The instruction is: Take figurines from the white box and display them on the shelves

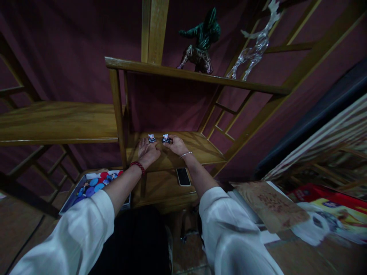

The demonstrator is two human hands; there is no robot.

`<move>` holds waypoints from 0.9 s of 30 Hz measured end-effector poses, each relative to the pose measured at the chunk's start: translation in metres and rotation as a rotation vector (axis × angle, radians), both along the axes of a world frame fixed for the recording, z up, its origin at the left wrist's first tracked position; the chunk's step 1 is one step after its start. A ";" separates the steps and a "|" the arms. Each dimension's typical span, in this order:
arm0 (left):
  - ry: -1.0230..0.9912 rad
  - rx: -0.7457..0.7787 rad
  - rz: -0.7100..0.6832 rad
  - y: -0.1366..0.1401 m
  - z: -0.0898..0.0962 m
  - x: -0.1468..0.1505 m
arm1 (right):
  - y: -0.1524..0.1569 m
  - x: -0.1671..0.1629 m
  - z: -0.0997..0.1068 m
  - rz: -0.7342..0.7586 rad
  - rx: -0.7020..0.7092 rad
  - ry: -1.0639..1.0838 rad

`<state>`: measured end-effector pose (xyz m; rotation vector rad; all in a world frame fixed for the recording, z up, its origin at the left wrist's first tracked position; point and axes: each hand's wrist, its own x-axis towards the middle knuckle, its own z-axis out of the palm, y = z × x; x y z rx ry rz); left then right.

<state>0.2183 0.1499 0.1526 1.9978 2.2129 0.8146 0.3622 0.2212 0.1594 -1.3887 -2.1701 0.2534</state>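
Two small figurines with white cat-like heads and dark bases stand side by side on the wooden shelf: a left figurine [151, 138] and a right figurine [165, 138]. My left hand [148, 153], with a red bead bracelet, rests at the left figurine, its fingers spread loosely beside the base. Whether it touches the base is hard to see. My right hand [177, 146], wearing a thin silver bangle, pinches the base of the right figurine from its right side.
A phone [183, 177] lies on the lower ledge. At left is a box [69, 196] of red, blue and purple pieces. Above, an upper shelf [195, 76] carries a green hooded statue [202, 42] and a clear deer statue [255, 49]. Packages [272, 206] sit at right.
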 end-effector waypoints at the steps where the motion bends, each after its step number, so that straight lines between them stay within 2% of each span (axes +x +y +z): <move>1: -0.002 0.010 0.001 0.000 -0.001 0.000 | 0.001 0.001 -0.001 -0.001 -0.002 0.002; 15: -0.008 0.021 -0.017 -0.002 0.002 0.000 | -0.002 -0.003 -0.001 -0.034 0.010 0.002; 27: -0.013 0.026 -0.010 -0.008 0.008 0.003 | -0.007 -0.005 0.006 -0.080 -0.052 -0.029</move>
